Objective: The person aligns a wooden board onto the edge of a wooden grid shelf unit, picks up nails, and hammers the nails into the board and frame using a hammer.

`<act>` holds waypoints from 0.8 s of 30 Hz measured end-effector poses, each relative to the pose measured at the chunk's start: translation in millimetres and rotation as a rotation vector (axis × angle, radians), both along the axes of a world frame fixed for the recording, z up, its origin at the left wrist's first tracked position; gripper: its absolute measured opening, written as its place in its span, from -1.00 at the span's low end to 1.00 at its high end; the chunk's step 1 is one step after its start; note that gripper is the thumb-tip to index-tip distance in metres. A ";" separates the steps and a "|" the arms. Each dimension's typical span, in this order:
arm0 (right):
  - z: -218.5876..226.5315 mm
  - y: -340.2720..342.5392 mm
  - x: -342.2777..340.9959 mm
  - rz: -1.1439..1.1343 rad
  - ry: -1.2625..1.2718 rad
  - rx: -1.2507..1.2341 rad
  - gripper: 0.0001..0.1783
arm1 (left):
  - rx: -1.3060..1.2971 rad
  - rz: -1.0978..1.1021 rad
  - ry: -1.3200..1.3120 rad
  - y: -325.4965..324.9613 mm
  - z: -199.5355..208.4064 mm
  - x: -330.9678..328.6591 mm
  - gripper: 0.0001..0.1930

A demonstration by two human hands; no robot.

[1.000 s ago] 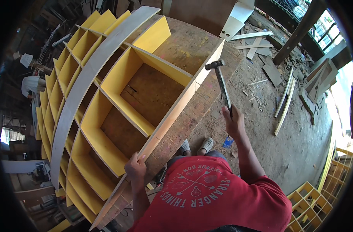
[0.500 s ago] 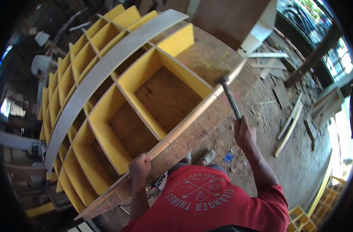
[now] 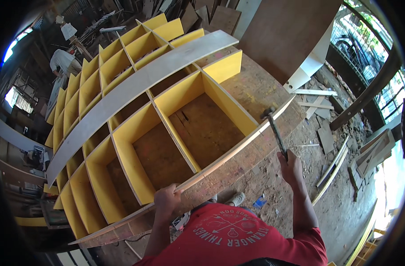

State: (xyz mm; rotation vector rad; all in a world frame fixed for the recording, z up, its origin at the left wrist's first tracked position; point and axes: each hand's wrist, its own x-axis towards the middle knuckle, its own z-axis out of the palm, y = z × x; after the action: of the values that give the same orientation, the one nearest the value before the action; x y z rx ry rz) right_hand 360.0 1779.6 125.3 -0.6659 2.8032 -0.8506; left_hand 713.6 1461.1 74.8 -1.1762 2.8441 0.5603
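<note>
My right hand (image 3: pixel 291 168) is wrapped round the handle of a hammer (image 3: pixel 278 138). The hammer's head is over the far right part of a thin, pale wooden strip (image 3: pixel 229 156); whether it touches cannot be told. That strip runs along the near edge of a yellow lattice frame (image 3: pixel 142 177) made of crossed boards. At the strip's near-left part, my left hand (image 3: pixel 168 199) is closed on it, thumb over the top. A long, curved grey board (image 3: pixel 122 98) lies across the top of the frame.
The frame rests on a worn wooden worktable (image 3: pixel 260 86). A large brown panel (image 3: pixel 291 35) stands beyond it. Wood offcuts (image 3: pixel 331 166) and debris litter the floor to the right, near a slanted post (image 3: pixel 366 93). A person (image 3: pixel 66 62) is at the far left.
The view has shifted, so the frame sits lower and further right. The hammer head, blurred before, is now sharper near the strip. Both hands keep their holds.
</note>
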 end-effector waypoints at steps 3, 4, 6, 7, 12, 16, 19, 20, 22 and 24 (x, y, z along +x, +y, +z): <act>4.1 -24.2 -15.2 -0.071 0.023 -0.138 -0.57 | 0.069 0.039 -0.027 -2.1 5.2 -10.4 -0.65; 6.6 -35.7 -21.4 -0.091 0.036 -0.250 -0.58 | 0.097 0.054 -0.045 -3.6 4.9 -12.0 -0.60; -6.9 -57.9 -50.0 -0.107 0.015 -0.364 -0.59 | 0.116 0.063 -0.044 -6.7 4.7 -13.2 -0.57; -10.2 -71.6 -62.0 -0.132 -0.022 -0.480 -0.59 | 0.132 0.066 -0.061 -8.8 5.6 -12.5 -0.54; -4.9 -154.8 -111.7 -0.154 0.053 -0.573 -0.59 | 0.178 0.110 -0.075 -12.5 21.3 -13.0 -0.51; -54.1 -170.8 -160.0 -0.134 0.327 -0.468 -0.57 | 0.284 0.060 -0.044 -20.4 19.3 -14.8 -0.53; -72.0 -180.1 -156.9 -0.126 0.310 -0.400 -0.54 | 0.326 0.068 -0.009 -22.9 3.5 -7.7 -0.50; -72.1 -182.1 -157.0 -0.121 0.323 -0.358 -0.53 | 0.330 0.078 -0.009 -23.7 0.8 -7.6 -0.50; -72.4 -184.1 -155.9 -0.126 0.331 -0.260 -0.52 | 0.361 0.055 -0.075 -25.5 -2.2 -5.4 -0.49; -72.5 -187.2 -154.0 -0.116 0.336 -0.252 -0.52 | 0.360 0.028 -0.070 -27.7 -5.8 -3.6 -0.48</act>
State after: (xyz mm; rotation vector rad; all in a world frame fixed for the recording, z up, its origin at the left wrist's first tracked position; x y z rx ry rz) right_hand 205.9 1592.5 52.9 -0.7493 3.0848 -1.2342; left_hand 710.0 1433.4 69.0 -1.1424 2.5274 0.9608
